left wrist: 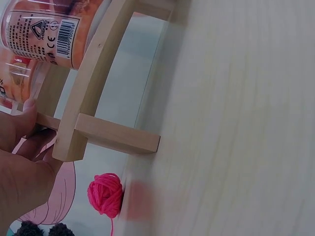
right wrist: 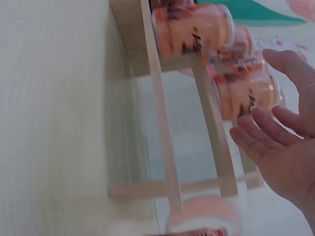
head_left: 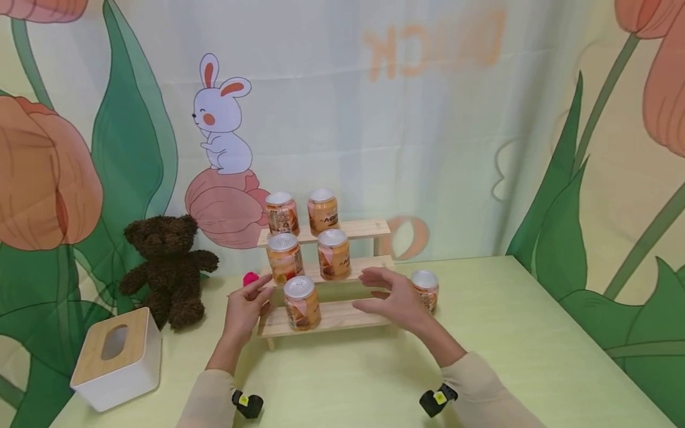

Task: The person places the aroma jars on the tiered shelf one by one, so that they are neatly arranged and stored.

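Observation:
A three-step wooden rack [head_left: 342, 318] holds several orange-and-pink cans with pale lids. Two stand on the top step, two on the middle, and one can [head_left: 302, 304] at the left of the bottom step. My left hand [head_left: 246, 309] is at the rack's left end, fingertips right at the middle step beside its left can [head_left: 285, 259]; in the left wrist view its thumb [left wrist: 28, 109] and fingers are spread around the step's end. My right hand [head_left: 396, 297] hovers by the rack's right side, fingers loosely bent and apart, right of the other middle can [head_left: 334, 255], holding nothing.
Another can [head_left: 426, 290] stands on the table right of the rack, partly behind my right hand. A brown teddy bear [head_left: 170, 267] and a tissue box [head_left: 115, 362] are at the left. A pink yarn ball [left wrist: 105, 194] lies behind the rack's left end, before a printed curtain [head_left: 332, 137].

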A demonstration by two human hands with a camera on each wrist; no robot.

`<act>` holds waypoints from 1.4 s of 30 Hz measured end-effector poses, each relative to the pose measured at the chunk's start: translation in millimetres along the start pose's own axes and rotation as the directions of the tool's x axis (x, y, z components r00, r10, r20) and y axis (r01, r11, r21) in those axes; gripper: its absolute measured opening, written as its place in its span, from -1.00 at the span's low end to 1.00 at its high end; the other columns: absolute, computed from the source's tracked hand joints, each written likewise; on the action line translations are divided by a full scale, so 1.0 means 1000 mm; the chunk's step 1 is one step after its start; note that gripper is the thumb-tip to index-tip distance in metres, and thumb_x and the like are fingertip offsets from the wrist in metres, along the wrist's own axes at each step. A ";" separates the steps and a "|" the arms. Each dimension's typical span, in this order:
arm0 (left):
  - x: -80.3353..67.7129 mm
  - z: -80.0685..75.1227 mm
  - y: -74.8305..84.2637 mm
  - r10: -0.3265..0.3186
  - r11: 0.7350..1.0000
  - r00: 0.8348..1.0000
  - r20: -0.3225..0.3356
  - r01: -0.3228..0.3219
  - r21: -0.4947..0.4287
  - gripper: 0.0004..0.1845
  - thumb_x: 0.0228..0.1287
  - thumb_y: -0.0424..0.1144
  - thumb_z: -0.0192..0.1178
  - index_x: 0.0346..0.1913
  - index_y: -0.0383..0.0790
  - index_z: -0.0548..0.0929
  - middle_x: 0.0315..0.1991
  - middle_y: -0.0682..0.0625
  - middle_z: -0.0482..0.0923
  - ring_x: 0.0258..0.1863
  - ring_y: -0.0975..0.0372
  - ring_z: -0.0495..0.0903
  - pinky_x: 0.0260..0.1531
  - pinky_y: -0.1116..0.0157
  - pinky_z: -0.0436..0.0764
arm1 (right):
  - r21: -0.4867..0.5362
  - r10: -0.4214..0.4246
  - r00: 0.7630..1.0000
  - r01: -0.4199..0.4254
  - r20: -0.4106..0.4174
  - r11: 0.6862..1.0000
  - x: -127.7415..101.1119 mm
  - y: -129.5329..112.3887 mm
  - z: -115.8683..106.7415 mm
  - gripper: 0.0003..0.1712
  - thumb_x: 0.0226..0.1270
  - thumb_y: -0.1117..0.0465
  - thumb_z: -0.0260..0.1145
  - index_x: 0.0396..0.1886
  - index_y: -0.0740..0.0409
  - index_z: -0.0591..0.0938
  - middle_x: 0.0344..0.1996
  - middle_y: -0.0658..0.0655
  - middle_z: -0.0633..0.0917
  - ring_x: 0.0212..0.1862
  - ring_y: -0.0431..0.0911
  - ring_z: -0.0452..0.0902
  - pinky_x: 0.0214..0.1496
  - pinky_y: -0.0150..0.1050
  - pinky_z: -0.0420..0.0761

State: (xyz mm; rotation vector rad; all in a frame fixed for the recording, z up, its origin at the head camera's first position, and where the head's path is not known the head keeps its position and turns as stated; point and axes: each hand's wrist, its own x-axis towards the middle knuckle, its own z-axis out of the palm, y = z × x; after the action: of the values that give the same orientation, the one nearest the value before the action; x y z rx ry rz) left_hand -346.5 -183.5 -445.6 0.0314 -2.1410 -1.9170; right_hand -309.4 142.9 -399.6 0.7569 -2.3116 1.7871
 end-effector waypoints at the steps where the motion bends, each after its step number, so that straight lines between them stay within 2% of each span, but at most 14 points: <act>1: 0.000 -0.001 0.000 0.001 1.000 1.000 -0.003 -0.001 0.001 -0.61 0.41 -0.30 0.25 0.25 -0.27 0.63 -0.17 -0.12 0.70 -0.25 0.30 0.62 -0.26 0.35 0.67 | -0.005 -0.001 1.000 0.001 -0.011 1.000 -0.001 0.001 -0.006 -0.25 0.09 0.24 0.60 0.27 0.35 0.51 0.14 0.31 0.61 0.18 0.14 0.54 0.21 0.10 0.52; 4: 0.000 -0.002 0.000 0.002 1.000 1.000 -0.008 -0.002 0.003 -0.62 0.41 -0.30 0.25 0.24 -0.27 0.63 -0.19 -0.10 0.70 -0.27 0.32 0.61 -0.27 0.37 0.67 | -0.034 -0.005 0.999 0.003 -0.054 0.999 -0.003 0.004 -0.023 -0.25 0.11 0.26 0.59 0.27 0.38 0.50 0.16 0.36 0.59 0.19 0.18 0.52 0.22 0.11 0.51; 8: 0.000 -0.001 0.000 0.003 1.000 1.000 -0.003 -0.003 0.002 -0.62 0.42 -0.33 0.23 0.25 -0.29 0.62 -0.20 -0.10 0.70 -0.30 0.32 0.60 -0.28 0.37 0.67 | -0.100 0.008 0.991 -0.022 -0.134 0.995 -0.007 0.011 -0.044 -0.26 0.13 0.22 0.58 0.29 0.31 0.51 0.18 0.33 0.59 0.22 0.18 0.50 0.26 0.09 0.48; 13: 0.001 0.000 -0.001 -0.001 1.000 1.000 -0.007 0.001 0.003 -0.63 0.41 -0.35 0.24 0.24 -0.29 0.63 -0.21 -0.11 0.69 -0.30 0.31 0.60 -0.31 0.38 0.67 | -0.208 0.016 0.977 -0.061 -0.211 0.976 -0.011 0.028 -0.065 -0.25 0.15 0.15 0.57 0.30 0.27 0.51 0.24 0.31 0.55 0.30 0.18 0.42 0.33 0.08 0.41; 17: 0.001 0.000 -0.003 0.003 1.000 1.000 -0.003 -0.003 0.000 -0.62 0.40 -0.34 0.25 0.24 -0.28 0.63 -0.18 -0.12 0.70 -0.27 0.30 0.60 -0.30 0.38 0.67 | -0.305 0.049 0.953 -0.144 -0.298 0.942 -0.011 0.043 -0.077 -0.17 0.12 0.07 0.58 0.35 0.21 0.47 0.32 0.29 0.47 0.28 0.25 0.39 0.11 0.18 0.54; 20: 0.001 0.000 -0.003 0.002 1.000 1.000 -0.004 -0.002 -0.002 -0.62 0.40 -0.34 0.25 0.24 -0.28 0.63 -0.17 -0.13 0.70 -0.27 0.30 0.60 -0.30 0.38 0.67 | -0.350 0.090 0.937 -0.213 -0.337 0.912 -0.010 0.054 -0.084 -0.08 0.12 0.01 0.57 0.42 0.21 0.40 0.37 0.32 0.38 0.29 0.27 0.35 0.02 0.25 0.56; 22: 0.001 0.000 -0.003 0.001 1.000 1.000 -0.006 -0.001 -0.004 -0.63 0.40 -0.34 0.25 0.24 -0.28 0.63 -0.18 -0.13 0.70 -0.28 0.31 0.61 -0.30 0.37 0.67 | -0.357 0.118 0.935 -0.241 -0.334 0.902 -0.010 0.061 -0.088 -0.03 0.14 0.00 0.56 0.46 0.24 0.33 0.40 0.33 0.34 0.36 0.27 0.27 0.13 0.28 0.49; 25: 0.000 0.000 -0.002 0.000 1.000 1.000 -0.007 0.000 -0.005 -0.63 0.41 -0.35 0.24 0.24 -0.29 0.63 -0.19 -0.12 0.70 -0.29 0.32 0.61 -0.30 0.37 0.67 | -0.336 0.149 0.937 -0.257 -0.317 0.906 -0.011 0.070 -0.091 0.04 0.14 0.01 0.56 0.50 0.29 0.25 0.42 0.36 0.31 0.41 0.28 0.20 0.27 0.29 0.35; 29: 0.000 -0.001 -0.001 -0.004 1.000 1.000 0.000 0.004 -0.003 -0.62 0.41 -0.33 0.24 0.25 -0.27 0.63 -0.16 -0.13 0.70 -0.26 0.31 0.61 -0.30 0.38 0.67 | -0.293 0.179 0.937 -0.270 -0.301 0.917 -0.013 0.081 -0.093 0.11 0.12 0.00 0.58 0.52 0.30 0.20 0.42 0.37 0.31 0.42 0.31 0.16 0.33 0.27 0.30; 36: 0.000 0.000 -0.003 -0.006 1.000 1.000 0.000 0.006 0.004 -0.62 0.41 -0.31 0.25 0.24 -0.25 0.64 -0.14 -0.10 0.71 -0.19 0.23 0.62 -0.27 0.36 0.67 | -0.230 0.223 0.935 -0.289 -0.275 0.929 -0.014 0.096 -0.095 0.08 0.15 0.03 0.56 0.51 0.35 0.19 0.33 0.40 0.41 0.35 0.26 0.30 0.25 0.20 0.42; 42: 0.002 0.000 -0.003 -0.010 1.000 1.000 -0.005 0.010 0.007 -0.62 0.42 -0.32 0.24 0.25 -0.25 0.63 -0.15 -0.12 0.70 -0.16 0.17 0.63 -0.26 0.34 0.68 | -0.220 0.211 0.939 -0.274 -0.273 0.936 -0.014 0.101 -0.095 -0.10 0.16 0.07 0.57 0.39 0.33 0.38 0.17 0.35 0.55 0.12 0.16 0.49 0.05 -0.03 0.57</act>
State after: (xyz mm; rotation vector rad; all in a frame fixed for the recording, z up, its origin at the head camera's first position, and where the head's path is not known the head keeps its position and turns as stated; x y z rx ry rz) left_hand -349.1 -184.5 -448.2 0.0482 -2.1480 -1.9127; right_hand -362.2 253.6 -465.1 0.2010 -2.4806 1.5180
